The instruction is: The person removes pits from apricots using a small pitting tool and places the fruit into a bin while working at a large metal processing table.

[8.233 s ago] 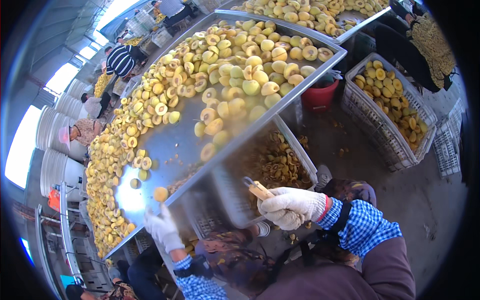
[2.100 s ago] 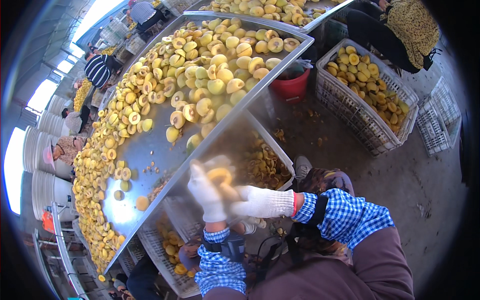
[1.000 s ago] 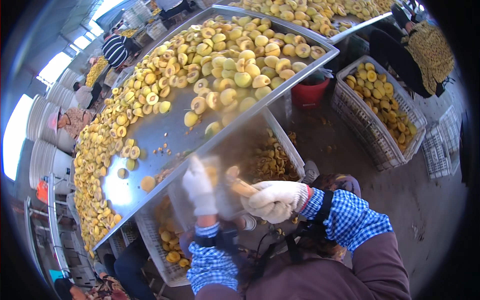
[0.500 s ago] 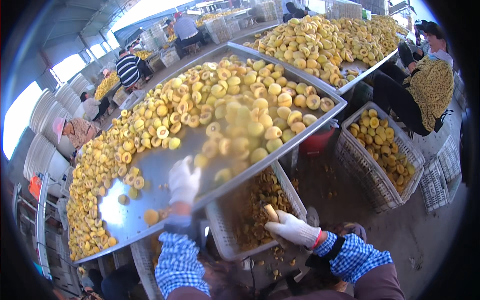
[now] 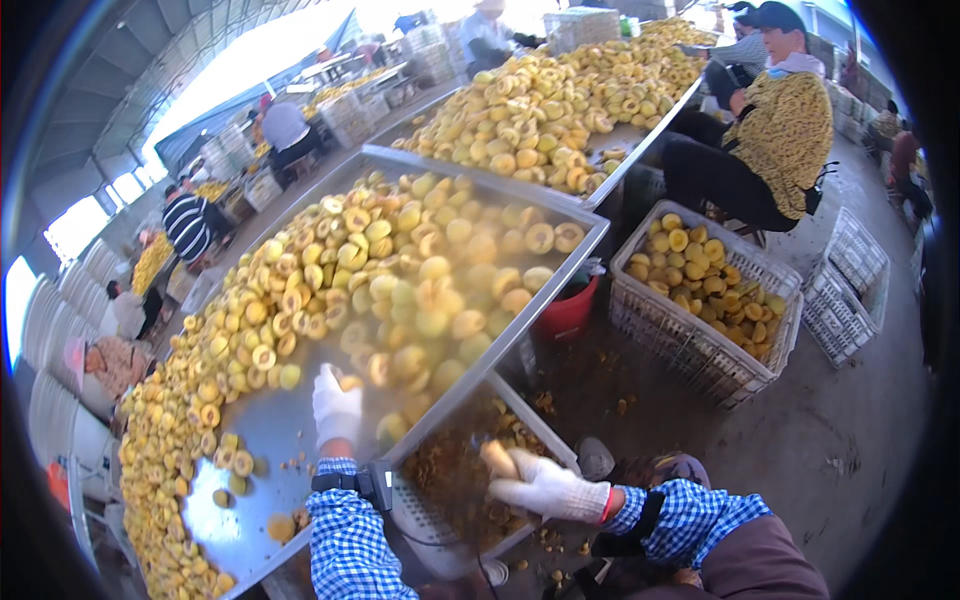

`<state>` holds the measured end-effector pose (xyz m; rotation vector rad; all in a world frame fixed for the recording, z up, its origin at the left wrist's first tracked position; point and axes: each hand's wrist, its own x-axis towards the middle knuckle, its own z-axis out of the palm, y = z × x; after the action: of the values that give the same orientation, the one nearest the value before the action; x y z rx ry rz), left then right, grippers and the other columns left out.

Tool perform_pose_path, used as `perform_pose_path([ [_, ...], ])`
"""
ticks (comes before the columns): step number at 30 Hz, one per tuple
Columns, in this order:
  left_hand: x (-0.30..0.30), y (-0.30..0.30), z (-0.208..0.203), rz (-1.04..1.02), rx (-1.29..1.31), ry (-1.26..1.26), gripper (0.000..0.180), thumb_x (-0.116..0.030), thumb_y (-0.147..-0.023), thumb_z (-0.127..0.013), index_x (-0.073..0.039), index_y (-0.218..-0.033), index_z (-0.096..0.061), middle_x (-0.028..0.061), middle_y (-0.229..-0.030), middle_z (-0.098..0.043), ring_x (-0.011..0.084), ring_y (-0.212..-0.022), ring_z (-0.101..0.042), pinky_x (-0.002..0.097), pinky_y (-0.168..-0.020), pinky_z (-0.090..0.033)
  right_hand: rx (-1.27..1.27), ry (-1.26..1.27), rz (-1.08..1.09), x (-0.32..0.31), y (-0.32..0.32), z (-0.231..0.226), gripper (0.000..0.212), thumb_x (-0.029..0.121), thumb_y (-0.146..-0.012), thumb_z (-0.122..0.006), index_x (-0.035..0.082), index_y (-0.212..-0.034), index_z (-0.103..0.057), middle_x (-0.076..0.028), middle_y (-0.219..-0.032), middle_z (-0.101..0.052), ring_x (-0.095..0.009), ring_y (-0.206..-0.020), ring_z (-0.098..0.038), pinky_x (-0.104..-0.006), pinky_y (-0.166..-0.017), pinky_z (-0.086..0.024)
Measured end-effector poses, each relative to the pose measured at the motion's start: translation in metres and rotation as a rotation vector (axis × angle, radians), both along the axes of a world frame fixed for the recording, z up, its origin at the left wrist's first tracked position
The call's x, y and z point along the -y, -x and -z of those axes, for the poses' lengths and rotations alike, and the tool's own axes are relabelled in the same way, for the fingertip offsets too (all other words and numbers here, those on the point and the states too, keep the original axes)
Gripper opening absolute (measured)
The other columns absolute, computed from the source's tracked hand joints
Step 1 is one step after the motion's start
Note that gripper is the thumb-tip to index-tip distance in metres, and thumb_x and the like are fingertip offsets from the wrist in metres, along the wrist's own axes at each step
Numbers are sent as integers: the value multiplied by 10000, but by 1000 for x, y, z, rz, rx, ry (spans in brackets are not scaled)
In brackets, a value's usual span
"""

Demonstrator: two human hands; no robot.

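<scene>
My left hand (image 5: pixel 337 408), in a white glove, reaches onto a metal-topped table (image 5: pixel 255 425) at the near edge of a heap of halved yellow peaches (image 5: pixel 320 270). Its fingers close about a peach half (image 5: pixel 348 382), partly hidden by the glove. My right hand (image 5: pixel 558 490), also gloved in white, grips a short tool with a tan, wooden-looking handle (image 5: pixel 498 459); the rest of the tool is hidden in the fist. This hand hangs over the near side of a white crate (image 5: pixel 530 415) with brownish scraps (image 5: pixel 450 455) inside.
A grey crate (image 5: pixel 690 345) of peach halves stands on the floor at right, beside a red bucket (image 5: pixel 568 312). Stacked empty crates (image 5: pixel 848 280) are farther right. A person (image 5: pixel 775 140) sits by the adjoining heaped table (image 5: pixel 530 110). A cable (image 5: pixel 440 543) hangs below my left wrist.
The view has swung right, so the scene sits farther left. My left hand has gone from bare metal to the heap's edge and closed on a peach half. My right hand still grips the tool.
</scene>
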<state>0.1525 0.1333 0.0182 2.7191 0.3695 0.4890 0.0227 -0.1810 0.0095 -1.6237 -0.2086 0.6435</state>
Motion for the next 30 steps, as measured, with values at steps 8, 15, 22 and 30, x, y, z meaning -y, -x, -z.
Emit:
perform_pose_path([
  [8,106,118,-29,494,80,1684,505,-77,-824,-622,-64,-1293,-436,121,-1129,-586,248,-993,-615,371,-728,-574,-82,-245,179,-7,-8,-30,427,196,-870,-601,55,-1246,-456,-57,-805,-602,-146,-625,-601,-283,-541,-483],
  [15,150,166,3,370,200,1408,343,-352,-961,-494,-73,-1161,-494,95,-1172,-550,200,-1060,-555,317,-910,-453,360,-137,220,-17,5,-21,456,270,-836,-621,70,-1220,-480,-184,-1002,-641,-325,-931,-636,-382,-814,-494],
  [22,168,178,4,410,88,1008,546,-435,-1005,-305,8,-1295,-438,99,-1210,-526,175,-1112,-518,305,-932,-434,652,-27,184,-12,7,-10,301,202,-814,-615,89,-1074,-511,-185,-804,-629,-385,-753,-623,-429,-663,-505],
  [30,170,171,-7,47,144,1795,506,-454,-969,-410,-23,-1221,-491,167,-1078,-604,251,-967,-612,326,-808,-523,355,136,261,-5,10,-7,383,306,-844,-621,36,-1083,-492,-217,-900,-626,-361,-839,-636,-424,-722,-498],
])
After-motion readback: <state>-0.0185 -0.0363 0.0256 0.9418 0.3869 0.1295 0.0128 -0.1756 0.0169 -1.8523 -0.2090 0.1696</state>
